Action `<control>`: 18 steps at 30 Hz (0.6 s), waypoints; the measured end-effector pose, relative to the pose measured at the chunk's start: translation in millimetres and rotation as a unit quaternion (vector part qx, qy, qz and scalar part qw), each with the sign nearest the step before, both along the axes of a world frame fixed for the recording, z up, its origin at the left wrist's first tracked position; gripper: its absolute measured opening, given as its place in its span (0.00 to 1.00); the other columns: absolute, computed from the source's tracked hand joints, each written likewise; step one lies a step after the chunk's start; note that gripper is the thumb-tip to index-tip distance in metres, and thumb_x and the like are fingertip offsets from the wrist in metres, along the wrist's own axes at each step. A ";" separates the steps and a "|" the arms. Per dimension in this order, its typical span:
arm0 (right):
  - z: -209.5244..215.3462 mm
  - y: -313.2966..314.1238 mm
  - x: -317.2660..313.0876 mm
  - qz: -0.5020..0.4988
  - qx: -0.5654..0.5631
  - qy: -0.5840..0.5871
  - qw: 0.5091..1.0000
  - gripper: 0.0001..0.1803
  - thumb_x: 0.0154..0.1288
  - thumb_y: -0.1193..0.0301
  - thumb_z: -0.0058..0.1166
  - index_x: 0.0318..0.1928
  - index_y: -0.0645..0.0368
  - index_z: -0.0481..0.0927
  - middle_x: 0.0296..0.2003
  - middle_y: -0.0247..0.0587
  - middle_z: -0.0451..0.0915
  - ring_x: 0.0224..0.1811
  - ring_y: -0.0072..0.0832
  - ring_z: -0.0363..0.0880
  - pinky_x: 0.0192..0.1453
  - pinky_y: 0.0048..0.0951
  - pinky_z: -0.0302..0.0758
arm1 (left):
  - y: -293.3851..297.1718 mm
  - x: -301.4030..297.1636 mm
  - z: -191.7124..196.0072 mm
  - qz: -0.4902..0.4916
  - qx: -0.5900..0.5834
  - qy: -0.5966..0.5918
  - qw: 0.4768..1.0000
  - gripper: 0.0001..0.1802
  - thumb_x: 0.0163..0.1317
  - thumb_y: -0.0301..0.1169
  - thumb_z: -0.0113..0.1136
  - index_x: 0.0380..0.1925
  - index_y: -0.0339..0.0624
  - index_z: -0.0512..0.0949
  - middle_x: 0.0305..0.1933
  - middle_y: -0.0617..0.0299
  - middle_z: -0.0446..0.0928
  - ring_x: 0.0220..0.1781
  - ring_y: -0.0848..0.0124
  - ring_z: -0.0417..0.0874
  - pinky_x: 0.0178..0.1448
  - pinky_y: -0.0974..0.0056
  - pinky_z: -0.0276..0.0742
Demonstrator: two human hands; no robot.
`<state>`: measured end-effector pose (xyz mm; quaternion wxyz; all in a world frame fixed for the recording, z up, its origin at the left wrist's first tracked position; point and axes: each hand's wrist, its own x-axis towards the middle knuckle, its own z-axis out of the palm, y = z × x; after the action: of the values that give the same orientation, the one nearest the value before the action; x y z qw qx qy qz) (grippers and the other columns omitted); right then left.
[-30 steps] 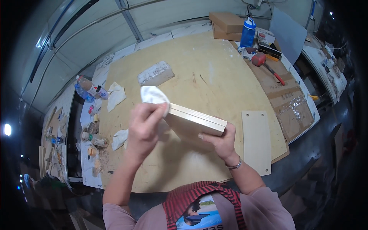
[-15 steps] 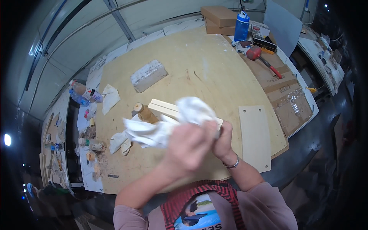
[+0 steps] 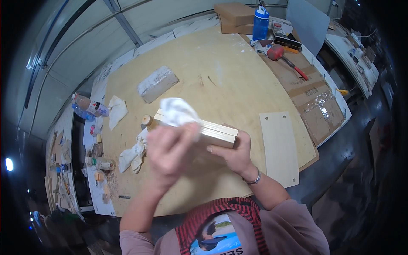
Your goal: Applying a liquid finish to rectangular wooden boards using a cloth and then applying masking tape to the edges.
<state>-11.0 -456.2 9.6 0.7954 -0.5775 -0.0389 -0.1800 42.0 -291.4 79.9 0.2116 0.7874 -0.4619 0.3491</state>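
A small jar stands by the block's left end, its contents hidden; the block runs upper left to lower right on the table; left hand clenches a rag on it; right hand grips its near end.

Left hand motion-blurred; wooden block partly hidden behind it.
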 end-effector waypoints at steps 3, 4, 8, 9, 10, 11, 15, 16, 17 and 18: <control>-4.5 -1.3 -0.6 0.003 -0.025 -0.001 1.000 0.13 0.47 0.85 0.64 0.37 0.69 0.80 0.32 0.35 0.80 0.32 0.19 0.78 0.37 0.22 0.76 | 26.2 17.7 6.8 0.058 0.001 0.011 0.998 0.24 0.39 0.24 0.62 0.42 0.33 0.81 0.36 0.58 0.78 0.33 0.65 0.77 0.37 0.63 0.69; -5.9 1.0 -0.6 -0.008 -0.029 0.009 1.000 0.13 0.47 0.84 0.65 0.37 0.69 0.80 0.32 0.35 0.81 0.32 0.19 0.78 0.37 0.22 0.77 | 21.6 14.7 3.4 0.058 0.017 -0.028 0.998 0.24 0.40 0.25 0.62 0.43 0.32 0.81 0.35 0.58 0.78 0.32 0.65 0.76 0.37 0.63 0.69; 0.6 3.2 -2.5 -0.007 -0.024 0.013 1.000 0.14 0.47 0.82 0.66 0.38 0.68 0.80 0.32 0.35 0.81 0.34 0.18 0.78 0.40 0.22 0.77 | -12.1 -17.7 -6.1 -0.021 0.013 -0.032 0.999 0.23 0.42 0.25 0.58 0.43 0.34 0.81 0.35 0.60 0.76 0.32 0.66 0.75 0.39 0.62 0.68; 0.8 3.2 -2.7 -0.005 -0.025 0.008 1.000 0.15 0.47 0.82 0.66 0.38 0.68 0.80 0.32 0.35 0.82 0.35 0.18 0.79 0.41 0.22 0.77 | -5.3 -10.8 -2.1 -0.035 0.011 -0.019 0.999 0.23 0.42 0.25 0.58 0.43 0.35 0.81 0.36 0.61 0.77 0.32 0.66 0.75 0.39 0.62 0.68; -1.6 0.7 -4.2 -0.017 -0.030 0.014 0.999 0.15 0.46 0.82 0.67 0.38 0.68 0.80 0.32 0.35 0.82 0.36 0.19 0.78 0.42 0.23 0.76 | 2.4 -3.9 2.2 -0.015 0.016 -0.013 1.000 0.23 0.43 0.25 0.58 0.44 0.36 0.81 0.37 0.61 0.77 0.33 0.66 0.75 0.41 0.62 0.68; -2.5 0.2 -3.1 -0.019 -0.030 0.014 0.999 0.15 0.46 0.82 0.67 0.38 0.68 0.80 0.32 0.35 0.82 0.36 0.19 0.78 0.42 0.23 0.76 | 19.4 8.6 1.5 0.019 0.014 -0.020 1.000 0.24 0.42 0.23 0.59 0.44 0.35 0.81 0.37 0.60 0.78 0.34 0.66 0.76 0.40 0.61 0.67; -5.4 5.0 -2.9 -0.014 -0.048 0.005 0.999 0.15 0.46 0.82 0.67 0.38 0.69 0.80 0.32 0.36 0.82 0.34 0.19 0.78 0.41 0.23 0.76 | 14.5 2.0 1.2 0.071 0.017 -0.046 0.996 0.24 0.39 0.21 0.57 0.43 0.32 0.81 0.34 0.59 0.77 0.32 0.65 0.76 0.38 0.61 0.67; -4.4 6.3 -2.3 -0.014 -0.036 0.017 0.999 0.15 0.46 0.82 0.67 0.37 0.69 0.80 0.31 0.37 0.82 0.34 0.20 0.78 0.40 0.22 0.76 | 4.0 -10.7 -4.4 0.038 0.004 -0.025 0.999 0.24 0.39 0.20 0.57 0.43 0.31 0.81 0.36 0.58 0.78 0.32 0.66 0.75 0.38 0.62 0.67; -3.5 6.1 -1.5 -0.010 -0.036 0.016 0.999 0.15 0.46 0.82 0.67 0.37 0.69 0.80 0.31 0.37 0.82 0.34 0.20 0.78 0.40 0.22 0.76 | -7.0 -23.9 -2.7 0.007 0.004 -0.030 1.000 0.25 0.39 0.22 0.58 0.44 0.33 0.81 0.37 0.59 0.79 0.32 0.67 0.75 0.37 0.63 0.67; -2.2 6.1 -0.7 -0.006 -0.044 0.002 0.999 0.15 0.46 0.83 0.67 0.37 0.69 0.80 0.31 0.37 0.81 0.34 0.20 0.78 0.40 0.22 0.76 | -2.9 -18.5 -4.8 -0.006 0.002 -0.031 1.000 0.25 0.39 0.23 0.58 0.44 0.34 0.82 0.37 0.60 0.79 0.32 0.67 0.76 0.37 0.63 0.67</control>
<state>-11.7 -450.1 7.4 0.7680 -0.6126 -0.0423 -0.1817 23.5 -294.3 75.1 0.1982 0.7740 -0.4734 0.3710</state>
